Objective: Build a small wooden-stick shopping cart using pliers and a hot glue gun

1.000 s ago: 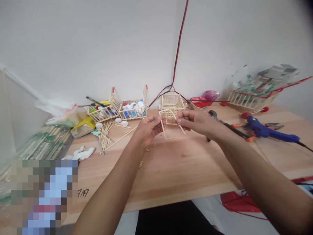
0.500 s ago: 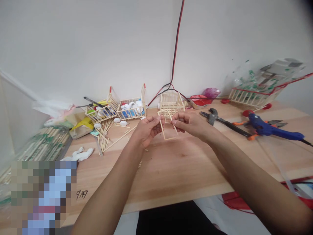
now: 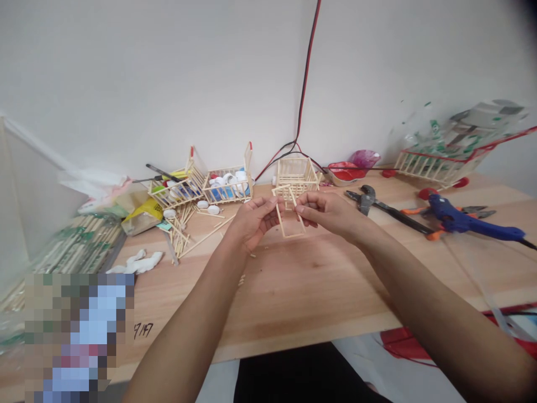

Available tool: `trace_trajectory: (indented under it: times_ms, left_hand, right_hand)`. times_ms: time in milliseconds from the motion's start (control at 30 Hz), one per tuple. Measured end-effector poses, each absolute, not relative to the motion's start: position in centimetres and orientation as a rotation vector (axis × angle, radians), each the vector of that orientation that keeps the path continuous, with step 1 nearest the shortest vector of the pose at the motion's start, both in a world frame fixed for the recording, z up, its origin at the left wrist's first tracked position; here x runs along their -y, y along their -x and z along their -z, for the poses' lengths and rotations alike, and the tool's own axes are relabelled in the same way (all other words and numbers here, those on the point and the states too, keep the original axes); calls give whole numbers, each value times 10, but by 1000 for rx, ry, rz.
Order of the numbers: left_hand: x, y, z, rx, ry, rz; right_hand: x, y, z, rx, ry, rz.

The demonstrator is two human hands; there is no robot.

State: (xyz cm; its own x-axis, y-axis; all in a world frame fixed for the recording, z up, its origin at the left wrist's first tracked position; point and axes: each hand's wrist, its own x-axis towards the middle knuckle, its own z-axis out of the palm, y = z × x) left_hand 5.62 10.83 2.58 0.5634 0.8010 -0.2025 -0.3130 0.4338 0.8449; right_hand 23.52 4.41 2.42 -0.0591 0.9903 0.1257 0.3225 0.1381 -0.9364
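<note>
A small frame of thin wooden sticks [image 3: 289,215] hangs above the middle of the wooden table [image 3: 319,280], held between both hands. My left hand [image 3: 251,221] pinches its left edge with thumb and fingers closed. My right hand [image 3: 327,211] pinches its right edge, fingers curled. Just behind the frame stands a finished stick basket [image 3: 296,172].
At the back left lie two stick baskets with bottle caps [image 3: 226,184], loose sticks [image 3: 184,232] and a white cloth [image 3: 136,262]. Pliers [image 3: 388,208] and a blue glue gun [image 3: 470,221] lie to the right; a larger stick cart [image 3: 436,165] stands far right. A red-black cable [image 3: 304,84] climbs the wall.
My right hand has moved left, onto the frame's right edge, and the slanted stick it held now lies along the frame. The left hand has kept its grip.
</note>
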Motion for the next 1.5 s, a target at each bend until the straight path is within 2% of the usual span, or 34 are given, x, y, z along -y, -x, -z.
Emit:
trace_trajectory:
  times_ms: [700, 967, 1233, 1500]
  left_hand:
    - [-110, -56, -19, -674, -892, -801]
    - [-118, -48, -24, -697, -971, -867]
    - [-118, -48, -26, -717, -948, -869]
    - [-117, -46, -30, -725, -948, -866]
  right_hand:
    - [-44, -235, -17, 1392, 1318, -902]
    - [-35, -258, -51, 1326, 1372, -651]
    - [-72, -267, -78, 1792, 1568, -3]
    - [-96, -267, -74, 1992, 1591, 138]
